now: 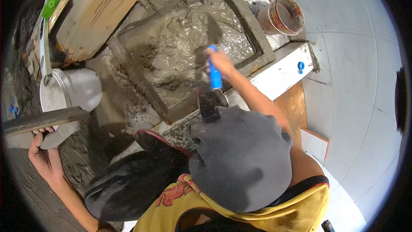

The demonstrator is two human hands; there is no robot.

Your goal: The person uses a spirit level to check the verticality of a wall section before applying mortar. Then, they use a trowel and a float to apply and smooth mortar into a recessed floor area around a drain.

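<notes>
My right hand (221, 63) is closed round the blue handle of a trowel (216, 77). The trowel's blade reaches into wet grey mortar (184, 30) inside a low, mortar-caked rectangular frame (257, 62). At the far left, my left hand (48, 163) has its fingers curled round the grip of a float (64, 118). The float is a long, flat grey board, held nearly edge-on, with its grip side towards my hand. It hangs in front of a white bucket (83, 87) and covers part of it.
A reddish, mortar-stained bucket (274, 19) stands beyond the frame's right corner. Cardboard (96, 17) and a level with a green part (53, 1) lean at the upper left. A white ledge (283, 71) holds a small blue piece (301, 67). Grey tiles (347, 56) line the right side.
</notes>
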